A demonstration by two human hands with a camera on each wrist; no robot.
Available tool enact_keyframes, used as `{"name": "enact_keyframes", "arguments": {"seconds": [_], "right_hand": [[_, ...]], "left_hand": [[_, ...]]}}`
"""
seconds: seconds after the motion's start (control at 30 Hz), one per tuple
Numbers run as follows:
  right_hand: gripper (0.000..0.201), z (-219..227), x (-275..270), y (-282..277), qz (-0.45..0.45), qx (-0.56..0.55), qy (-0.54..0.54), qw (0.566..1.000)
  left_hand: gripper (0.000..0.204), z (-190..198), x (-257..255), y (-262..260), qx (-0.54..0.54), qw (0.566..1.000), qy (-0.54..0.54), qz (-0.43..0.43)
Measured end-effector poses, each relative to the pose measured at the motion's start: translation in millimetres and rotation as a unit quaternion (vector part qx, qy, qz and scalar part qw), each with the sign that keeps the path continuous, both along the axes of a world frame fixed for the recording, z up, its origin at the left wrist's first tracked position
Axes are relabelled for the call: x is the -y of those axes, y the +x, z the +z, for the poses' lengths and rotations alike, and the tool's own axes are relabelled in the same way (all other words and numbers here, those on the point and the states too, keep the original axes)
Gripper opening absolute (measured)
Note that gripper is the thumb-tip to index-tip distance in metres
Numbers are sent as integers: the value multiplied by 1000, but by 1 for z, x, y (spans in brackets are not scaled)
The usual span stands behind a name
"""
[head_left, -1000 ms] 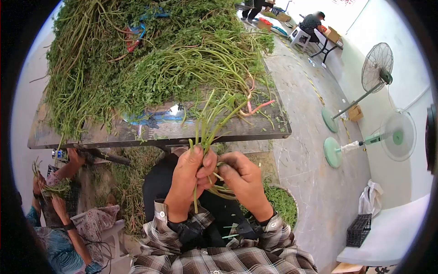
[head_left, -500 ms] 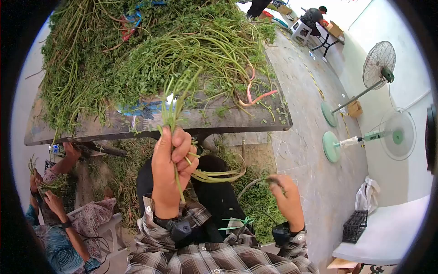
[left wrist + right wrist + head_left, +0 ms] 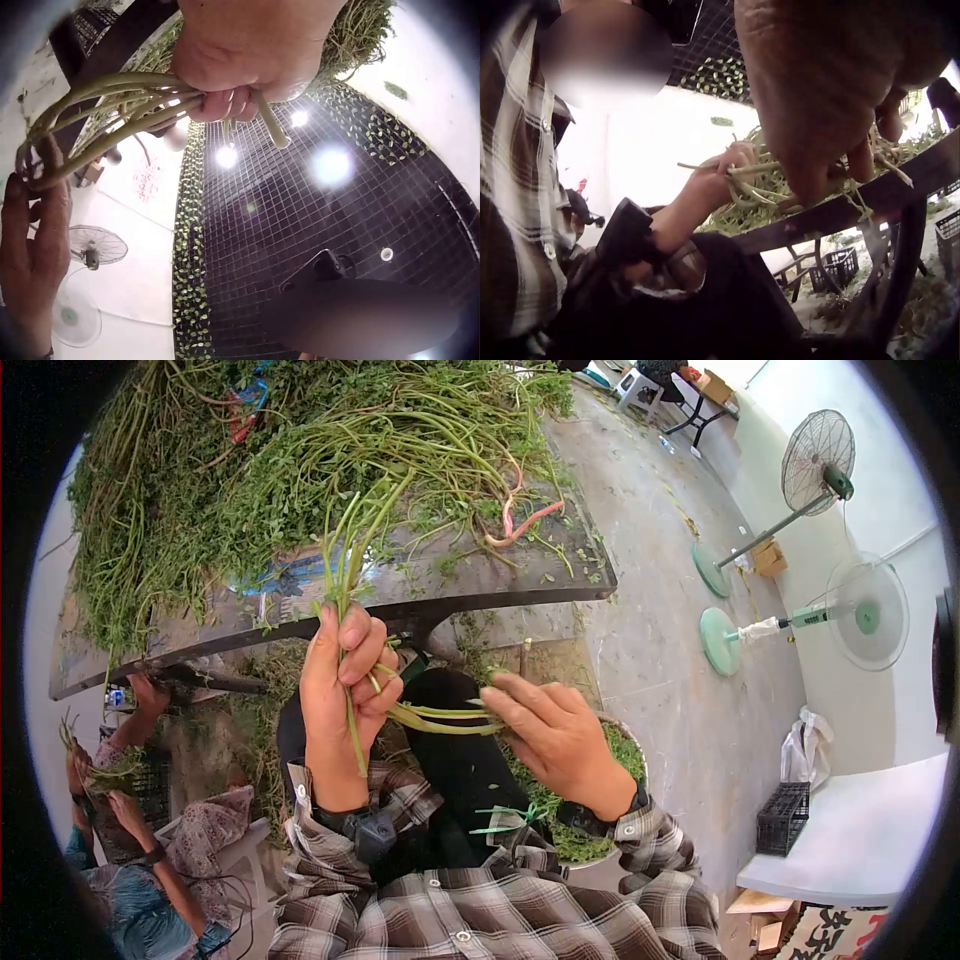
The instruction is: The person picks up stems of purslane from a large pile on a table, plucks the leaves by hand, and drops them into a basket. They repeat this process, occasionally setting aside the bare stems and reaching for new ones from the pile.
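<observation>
My left hand grips a bunch of long green stems in front of the table edge. Their upper ends fan out above the thumb, and one cut stem pokes out below the fist. To the right the rest of the stems bends into a loop. At the far end of that loop my right hand pinches the stems between thumb and fingers. Its fingertips lie right at the bend in the left wrist view.
A large heap of leafy greens covers the dark table. Below my right hand stands a round tub of trimmed greens. Another person's hands hold greens at the left. Two fans and a black crate stand at the right.
My right hand parted from the left, swung out low to the right, then came back to the stems' looped end. The left hand moved left and up with the bunch.
</observation>
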State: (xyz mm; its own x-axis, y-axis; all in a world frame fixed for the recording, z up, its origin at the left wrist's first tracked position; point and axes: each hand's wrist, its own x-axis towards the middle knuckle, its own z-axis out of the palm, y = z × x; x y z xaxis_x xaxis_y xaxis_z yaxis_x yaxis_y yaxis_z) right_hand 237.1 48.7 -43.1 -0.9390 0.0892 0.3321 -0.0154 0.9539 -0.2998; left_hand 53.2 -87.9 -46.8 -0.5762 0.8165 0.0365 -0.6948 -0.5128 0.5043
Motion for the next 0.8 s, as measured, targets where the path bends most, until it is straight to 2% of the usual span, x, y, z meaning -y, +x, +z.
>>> {"name": "enact_keyframes", "arguments": {"seconds": [0.03, 0.1, 0.2, 0.33, 0.43, 0.5, 0.53, 0.6, 0.63, 0.67, 0.7, 0.73, 0.8], "right_hand": [[44, -5, -1, -1, -1, 0, -1, 1000], [36, -25, -5, -3, 61, 19, 32, 997], [34, -46, -1, -3, 35, 28, 19, 999], [30, -45, 9, -4, 56, 28, -8, 998], [27, -56, 11, 0, 34, 45, -12, 998], [22, -72, 3, -1, -52, 3, -59, 997], [22, -79, -4, -5, -55, 5, -58, 997], [10, -99, -24, -18, -150, -27, -61, 986], [10, -120, -37, -18, -152, -29, -59, 986], [8, -148, -53, -18, -177, 29, -21, 984], [10, -171, -65, -16, -203, 85, 13, 975], [10, -187, -77, -9, -206, 81, 11, 975], [17, -198, -106, 17, -162, 85, 76, 980]], "left_hand": [[34, 0, 0, 0, 0, 1000, -1, -1], [34, -1, 1, -1, -4, 1000, -2, 1], [34, -1, 0, 1, -1, 1000, -3, 12], [33, -1, -2, 6, 0, 999, -32, 29], [32, -3, -4, 6, 5, 999, -33, 32], [33, -6, -6, 7, 26, 999, -30, 29], [33, -9, -9, 11, 28, 999, -29, 26], [35, -17, -21, 28, 49, 994, -96, 26], [37, -19, -25, 41, 33, 995, -90, -8], [37, -13, -24, 51, 26, 991, -124, -32], [37, -9, -22, 55, 16, 994, -98, -46], [37, -7, -22, 56, 7, 996, -71, -61], [35, -10, -20, 44, 9, 995, -93, -30]]}}
